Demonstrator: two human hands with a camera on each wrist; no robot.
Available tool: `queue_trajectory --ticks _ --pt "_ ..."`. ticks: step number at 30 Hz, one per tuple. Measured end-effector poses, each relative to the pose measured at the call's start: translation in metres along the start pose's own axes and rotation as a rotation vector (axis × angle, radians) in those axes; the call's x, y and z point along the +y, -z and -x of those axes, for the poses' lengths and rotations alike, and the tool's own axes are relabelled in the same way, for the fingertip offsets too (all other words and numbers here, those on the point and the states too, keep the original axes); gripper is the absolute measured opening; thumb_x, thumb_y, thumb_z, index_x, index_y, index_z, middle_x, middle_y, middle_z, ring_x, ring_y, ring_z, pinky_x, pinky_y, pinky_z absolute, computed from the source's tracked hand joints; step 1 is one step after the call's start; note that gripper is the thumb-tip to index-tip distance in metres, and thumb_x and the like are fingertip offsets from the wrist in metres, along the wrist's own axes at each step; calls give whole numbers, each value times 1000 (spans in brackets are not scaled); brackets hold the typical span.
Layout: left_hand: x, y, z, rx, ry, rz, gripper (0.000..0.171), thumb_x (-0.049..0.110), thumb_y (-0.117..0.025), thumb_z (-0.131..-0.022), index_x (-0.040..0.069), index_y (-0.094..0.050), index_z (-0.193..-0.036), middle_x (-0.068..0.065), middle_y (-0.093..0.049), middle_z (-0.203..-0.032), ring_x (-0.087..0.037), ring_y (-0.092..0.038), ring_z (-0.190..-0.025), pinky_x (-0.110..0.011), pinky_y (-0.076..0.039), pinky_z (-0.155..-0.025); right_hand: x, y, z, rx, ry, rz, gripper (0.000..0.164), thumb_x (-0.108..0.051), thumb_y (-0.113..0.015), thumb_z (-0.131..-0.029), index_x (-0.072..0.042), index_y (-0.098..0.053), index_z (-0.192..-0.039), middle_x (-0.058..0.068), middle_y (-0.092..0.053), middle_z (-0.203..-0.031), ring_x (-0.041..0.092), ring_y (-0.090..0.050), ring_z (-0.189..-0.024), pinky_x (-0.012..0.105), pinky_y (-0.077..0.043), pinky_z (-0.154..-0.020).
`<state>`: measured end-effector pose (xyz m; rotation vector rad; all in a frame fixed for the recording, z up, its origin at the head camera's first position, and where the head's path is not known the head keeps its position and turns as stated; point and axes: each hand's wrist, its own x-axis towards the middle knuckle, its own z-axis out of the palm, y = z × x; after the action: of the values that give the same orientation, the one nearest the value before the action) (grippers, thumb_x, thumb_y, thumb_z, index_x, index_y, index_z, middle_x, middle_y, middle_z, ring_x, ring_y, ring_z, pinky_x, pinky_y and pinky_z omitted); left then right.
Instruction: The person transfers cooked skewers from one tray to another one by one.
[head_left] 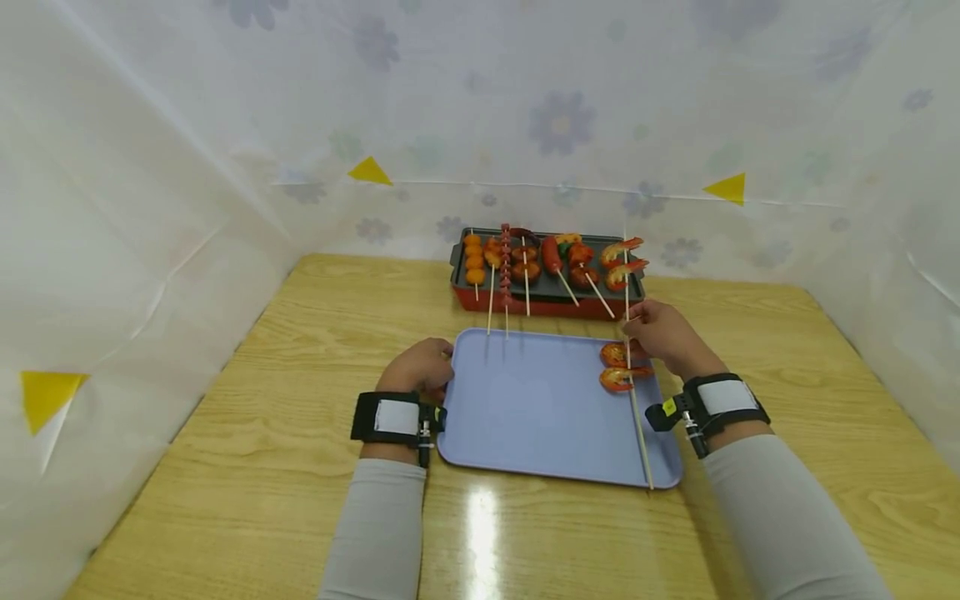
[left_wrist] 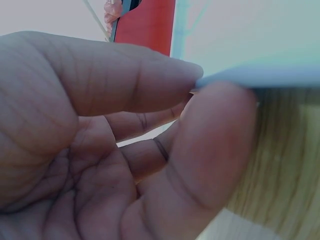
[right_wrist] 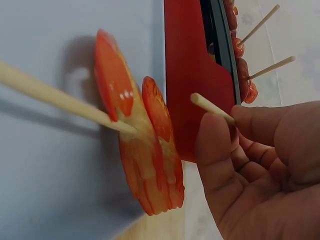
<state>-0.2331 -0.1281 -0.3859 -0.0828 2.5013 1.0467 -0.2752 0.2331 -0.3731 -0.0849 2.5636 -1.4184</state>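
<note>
A lavender tray (head_left: 540, 408) lies on the wooden table, its left edge pinched between thumb and index finger of my left hand (head_left: 422, 367). My right hand (head_left: 663, 333) pinches the bare end of a thin wooden stick between thumb and index finger, above the tray's far right corner. This stick belongs to a shrimp skewer (head_left: 621, 265) with two shrimps over the right end of the red and black grill (head_left: 540, 306). Just below that hand, a second shrimp skewer (head_left: 618, 380) lies along the tray's right side; its shrimps show close in the right wrist view.
Several other skewers lie across the grill, among them orange balls (head_left: 474, 258), a long red spiral-cut one (head_left: 506, 271) and a sausage (head_left: 552, 254). Some sticks reach over the grill's front edge toward the tray. A flowered white curtain (head_left: 480, 100) hangs behind the table.
</note>
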Motion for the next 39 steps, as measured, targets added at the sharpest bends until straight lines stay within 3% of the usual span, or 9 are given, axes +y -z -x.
queue_trajectory --ticks 5,14,31,39 --pt "0 -1 -2 -6 1 2 52 -5 -50 -88 -1 -51 -140 -15 -63 -98 -21 -62 -62 -28 -51 -53 -2 -1 3 8 44 14 18 -10 -46 -103 6 -44 -112 19 -51 -94 21 -58 -74 37 -56 -65" --pt "-1 0 -2 -8 -6 2 50 -4 -50 -89 -1 -52 -139 -16 -63 -96 -21 -62 -63 -28 -50 -53 -12 -1 8 63 88 57 19 -9 -47 -102 5 -44 -115 24 -53 -98 26 -59 -79 44 -58 -69" --pt "0 -1 -4 -4 3 -6 52 -4 -51 -88 0 -50 -141 -15 -64 -95 -20 -61 -62 -27 -49 -52 -20 -4 23 161 130 245 17 -14 -49 -103 1 -48 -110 24 -59 -107 32 -62 -82 36 -51 -61" --pt "-1 -1 -3 -6 26 1 53 -3 -50 -90 1 -48 -143 -15 -63 -97 -19 -61 -60 -27 -49 -51 -27 -10 30 209 130 249 17 -16 -48 -104 -2 -48 -113 21 -60 -109 33 -64 -87 36 -52 -63"
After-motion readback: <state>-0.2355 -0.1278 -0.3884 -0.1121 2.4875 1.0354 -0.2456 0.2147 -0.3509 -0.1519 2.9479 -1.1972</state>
